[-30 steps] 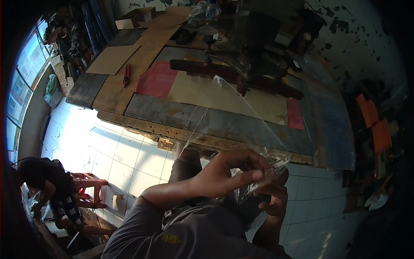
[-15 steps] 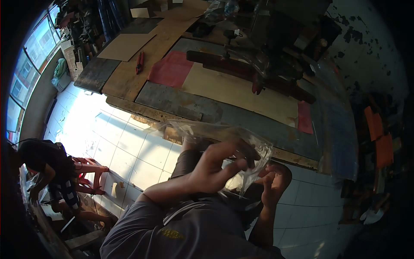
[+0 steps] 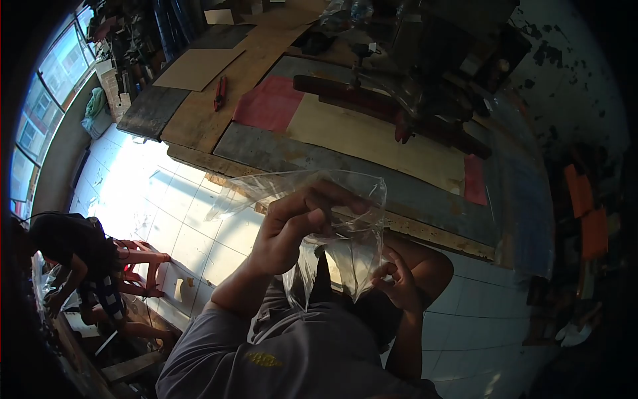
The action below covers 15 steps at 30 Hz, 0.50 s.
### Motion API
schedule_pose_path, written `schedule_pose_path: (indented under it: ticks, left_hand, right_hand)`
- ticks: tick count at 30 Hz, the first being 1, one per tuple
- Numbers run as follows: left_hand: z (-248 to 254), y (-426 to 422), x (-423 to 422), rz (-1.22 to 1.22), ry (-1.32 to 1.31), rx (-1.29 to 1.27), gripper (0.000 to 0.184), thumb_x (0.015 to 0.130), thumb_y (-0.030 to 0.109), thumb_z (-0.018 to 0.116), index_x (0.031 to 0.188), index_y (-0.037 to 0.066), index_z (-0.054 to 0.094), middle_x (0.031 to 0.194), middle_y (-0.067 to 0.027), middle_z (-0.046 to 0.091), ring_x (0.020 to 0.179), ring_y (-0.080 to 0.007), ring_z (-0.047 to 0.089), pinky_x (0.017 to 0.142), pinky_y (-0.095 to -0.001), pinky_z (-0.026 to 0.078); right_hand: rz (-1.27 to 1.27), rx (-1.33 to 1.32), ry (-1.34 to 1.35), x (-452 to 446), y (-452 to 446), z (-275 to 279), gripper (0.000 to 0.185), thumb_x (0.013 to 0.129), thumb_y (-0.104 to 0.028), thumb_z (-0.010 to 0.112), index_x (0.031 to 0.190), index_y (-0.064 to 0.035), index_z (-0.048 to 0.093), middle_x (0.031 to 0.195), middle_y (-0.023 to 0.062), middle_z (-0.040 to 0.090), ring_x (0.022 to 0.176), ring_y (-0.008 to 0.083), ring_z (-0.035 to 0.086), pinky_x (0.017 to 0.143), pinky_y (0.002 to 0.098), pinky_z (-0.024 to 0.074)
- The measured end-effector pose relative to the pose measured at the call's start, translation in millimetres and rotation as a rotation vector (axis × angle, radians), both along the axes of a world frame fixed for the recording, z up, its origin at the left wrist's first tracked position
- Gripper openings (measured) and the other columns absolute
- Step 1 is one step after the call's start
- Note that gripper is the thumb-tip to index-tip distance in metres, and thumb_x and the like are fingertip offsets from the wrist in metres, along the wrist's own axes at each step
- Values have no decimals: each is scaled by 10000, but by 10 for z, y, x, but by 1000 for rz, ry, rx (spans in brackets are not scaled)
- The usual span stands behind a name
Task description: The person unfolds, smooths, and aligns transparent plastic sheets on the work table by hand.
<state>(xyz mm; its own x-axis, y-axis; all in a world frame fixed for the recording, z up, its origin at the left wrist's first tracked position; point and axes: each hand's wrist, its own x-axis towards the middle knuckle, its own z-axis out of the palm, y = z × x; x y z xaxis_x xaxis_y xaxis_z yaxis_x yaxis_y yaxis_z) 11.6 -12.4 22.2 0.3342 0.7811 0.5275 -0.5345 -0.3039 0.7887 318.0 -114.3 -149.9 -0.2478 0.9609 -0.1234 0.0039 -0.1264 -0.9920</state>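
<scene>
A clear, crinkled plastic sheet or bag (image 3: 359, 256) hangs in front of my chest, over my lap. My left hand (image 3: 292, 223) has its bent fingers closed on the plastic's upper part, and some fingers show through the film. Lower and to the right, my right hand (image 3: 399, 279) pinches the plastic's right edge between curled fingers. Behind the plastic, the workbench bears a long cream sheet (image 3: 372, 139) with a red piece (image 3: 271, 105) at its left end and a smaller red piece (image 3: 474, 179) at its right.
A dark press-like machine (image 3: 412, 93) stands over the bench. To its left lie a red cutter (image 3: 220, 93) and brown cardboard (image 3: 199, 69). A person (image 3: 73, 266) bends at the lower left beside a red stool (image 3: 143, 263). Orange pieces (image 3: 593, 233) hang at the right.
My left hand has moved left and up, spreading the plastic, after first lowering it from over the bench. My right hand has shifted slightly left and down. The view has turned slightly.
</scene>
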Motion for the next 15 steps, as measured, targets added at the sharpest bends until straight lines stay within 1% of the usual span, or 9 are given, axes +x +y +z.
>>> schedule_pose_path:
  ticks: [1, 2, 3, 4, 5, 8, 10, 12, 15]
  left_hand:
    - [-6, -4, -24, -36, -11, -48, 295, 1073, 169, 497, 831, 27, 586, 1299, -255, 660, 1415, -402, 517, 1121, -513, 449]
    - [-14, -20, -18, -66, -77, -100, 296, 1073, 172, 497, 827, 31, 582, 1314, -258, 649, 1445, -416, 478, 1142, -528, 432]
    - [-24, -46, -8, -95, -142, -152, 297, 1073, 174, 498, 823, 35, 578, 1329, -261, 638, 1475, -429, 439, 1164, -543, 416]
    - [-31, -59, 0, -124, -208, -204, 298, 1073, 177, 498, 820, 39, 575, 1344, -264, 627, 1504, -443, 400, 1186, -558, 399]
    - [-90, -41, 4, -150, -244, -219, 328, 1079, 211, 484, 801, 54, 556, 1387, -268, 591, 1543, -470, 313, 1220, -605, 350]
    - [-87, -131, 10, -129, -287, -357, 385, 1092, 281, 452, 783, 67, 535, 1404, -261, 568, 1533, -488, 323, 1212, -631, 344]
    - [-137, -106, 35, -136, -324, -308, 446, 1089, 385, 430, 767, 88, 512, 1402, -259, 554, 1531, -489, 325, 1194, -643, 360]
    - [-149, -131, 49, -116, -337, -310, 476, 1089, 458, 428, 783, 102, 503, 1395, -260, 550, 1520, -484, 351, 1182, -640, 376]
    - [-217, -93, 17, -240, -405, -314, 551, 1072, 605, 385, 972, 101, 586, 1440, -272, 532, 1484, -468, 413, 1169, -620, 393]
  right_hand:
    - [-13, -5, 32, 28, -13, 18, 891, 904, -120, 843, 1616, -53, 311, 1048, 53, 698, 933, 93, 658, 807, 238, 527]
    - [-26, -10, 65, 57, -26, 32, 859, 911, -94, 831, 1608, -51, 332, 991, 35, 701, 909, 84, 658, 794, 220, 520]
    - [-37, 43, 91, 93, -35, 45, 787, 919, -57, 812, 1578, -36, 383, 950, 32, 680, 884, 96, 658, 803, 233, 527]
    - [-52, 62, 117, 142, -41, 14, 774, 919, -55, 811, 1569, -32, 394, 952, 33, 681, 883, 100, 660, 807, 240, 531]
    - [-67, 82, 144, 198, -52, -50, 761, 918, -52, 811, 1561, -28, 404, 954, 35, 681, 883, 103, 661, 811, 247, 535]
    - [-92, 119, 179, 325, -102, -80, 716, 923, -58, 807, 1536, -23, 439, 945, 43, 676, 861, 125, 669, 815, 274, 552]
    - [-118, 125, 209, 342, -125, -83, 704, 925, -69, 808, 1530, -23, 450, 935, 43, 673, 851, 126, 671, 807, 277, 557]
    - [-119, 118, 133, 369, -147, -46, 690, 928, -77, 806, 1523, -23, 461, 928, 43, 669, 839, 128, 669, 797, 283, 560]
    - [-142, 194, 63, 388, -176, 15, 671, 928, -82, 806, 1511, -23, 478, 917, 40, 666, 826, 130, 666, 786, 282, 558]
